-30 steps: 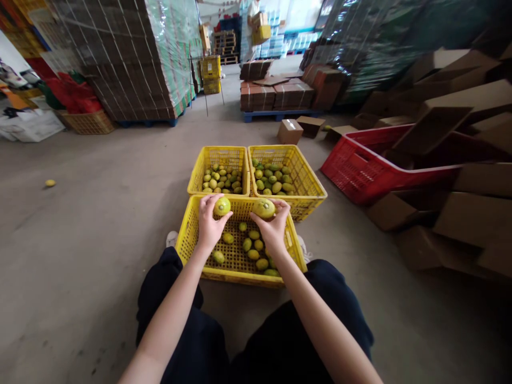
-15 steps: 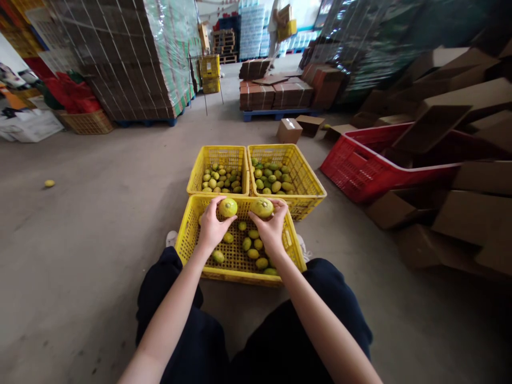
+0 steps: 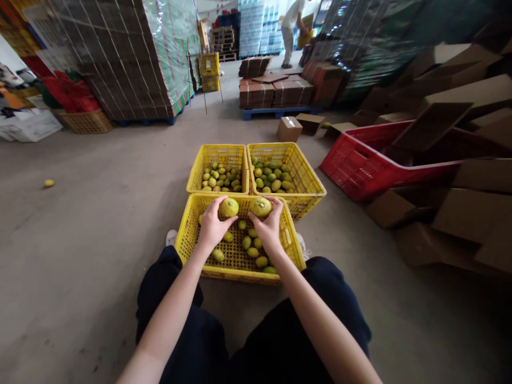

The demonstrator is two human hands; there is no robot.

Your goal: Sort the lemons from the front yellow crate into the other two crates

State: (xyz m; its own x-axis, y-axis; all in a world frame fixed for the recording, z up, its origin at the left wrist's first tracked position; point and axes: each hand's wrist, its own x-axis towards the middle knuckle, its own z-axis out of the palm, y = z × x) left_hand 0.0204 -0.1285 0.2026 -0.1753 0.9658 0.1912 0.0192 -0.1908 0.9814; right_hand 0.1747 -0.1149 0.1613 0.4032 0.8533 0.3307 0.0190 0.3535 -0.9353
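Note:
My left hand [image 3: 212,223] pinches a yellow-green lemon [image 3: 229,207] between thumb and fingers. Level with it, my right hand [image 3: 270,221] grips a second lemon, its stem end turned up [image 3: 261,206]. Both fruits are held above the far part of a yellow plastic crate [image 3: 240,274] that stands between my feet. Loose lemons lie on its perforated floor, most of them on the right side [image 3: 253,252]. Behind it, two more yellow crates stand side by side, the left one [image 3: 196,168] and the right one [image 3: 306,176], each with many lemons at the bottom.
To the right is a red crate [image 3: 352,165] with cardboard boxes [image 3: 472,208] heaped around it. Flattened cartons [image 3: 276,93] lie on a blue pallet [image 3: 264,113] ahead. A single lemon [image 3: 49,183] rests on the floor at left. A person [image 3: 290,32] bends in the background.
Both lemons have been turned slightly in my fingers, the right one showing its stem end more. My hands stay nearly in place. The background person has moved right and bent down with a yellow crate.

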